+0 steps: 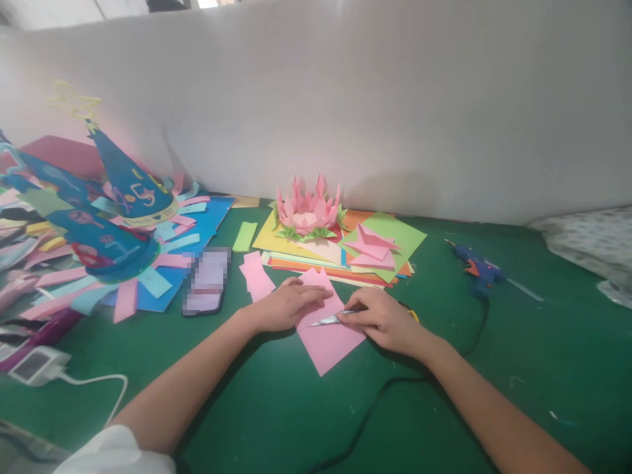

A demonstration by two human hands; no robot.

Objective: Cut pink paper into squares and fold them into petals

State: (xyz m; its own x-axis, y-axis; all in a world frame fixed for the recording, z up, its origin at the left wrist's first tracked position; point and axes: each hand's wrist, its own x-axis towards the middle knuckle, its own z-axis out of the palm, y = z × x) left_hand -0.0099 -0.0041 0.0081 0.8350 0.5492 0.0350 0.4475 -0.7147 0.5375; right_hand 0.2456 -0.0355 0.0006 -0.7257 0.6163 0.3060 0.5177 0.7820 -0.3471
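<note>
The pink paper sheet (328,352) lies on the green table (276,428), directly in front of the person and turned with a corner toward them. The left hand (289,305) lies flat on its upper left part, fingers extended and gripping nothing, probably to keep the sheet from sliding. The right hand (390,319) is closed around the scissors (330,320), gripping them low near the blades (a yellow handle loop (411,313) peeks out behind), which likely gives finer control of the tip over the paper. Beyond the sheet, a pink paper lotus (309,216) stands on stacked coloured paper, perhaps kept there as a model. Folded pink pieces (372,253) rest beside it. The glue gun (476,266) lies well to the right, seemingly clear of the hands.
</note>
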